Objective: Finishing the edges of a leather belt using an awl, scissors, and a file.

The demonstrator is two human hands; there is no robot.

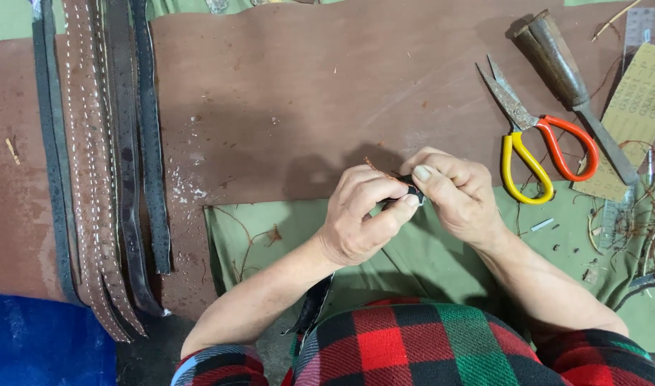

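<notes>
My left hand and my right hand meet over the middle of the work surface, both pinching the end of a dark leather strap. The strap's black end shows between the fingertips. The rest of the strap hangs down under my left forearm toward my lap. A thin reddish thread sticks out above my left fingers. Most of the strap's end is hidden by my fingers.
A large brown leather sheet covers the bench over green cloth. Several stitched straps lie at the left. Scissors with yellow and orange handles, a wooden-handled tool, a ruler and thread scraps lie at the right.
</notes>
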